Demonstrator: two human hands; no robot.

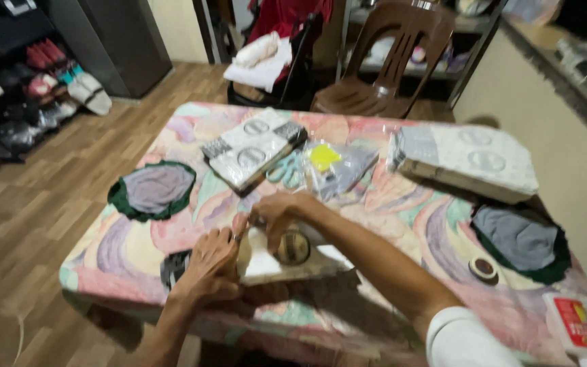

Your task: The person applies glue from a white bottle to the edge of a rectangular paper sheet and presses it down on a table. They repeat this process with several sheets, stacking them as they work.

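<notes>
**A:** Working at a cloth-covered bench [137, 251], a person presses both hands onto a flat white packet [273, 261] near the front edge. What does each hand do?

**B:** Left hand [210, 261] lies curled against the packet's left end, fingers bent around it; right hand [276, 214] reaches over from the other side, fingertips down on its top by a round brown mark [294, 248]. Neither hand is spread flat; whether either one truly grips the packet, I cannot tell through the blur.

**A:** How far along does the work look?

**B:** Early, I would judge. One packet is in hand, and the rest sit apart and look untouched.

**A:** Count them.

**B:** Two stacks of white packets: a small stack [253, 149] at the back centre, a bigger stack [467, 160] at back right. Two grey cloth pieces edged in green, one on the left [154, 190], one on the right [521, 241]. One clear bag with a yellow tag [338, 166], one pair of pale scissors [287, 170] beside it, one small dark roll [484, 268], one white glue bottle with a red label [575, 326] at the near right corner. One brown plastic chair [388, 61] stands behind the bench.
</notes>
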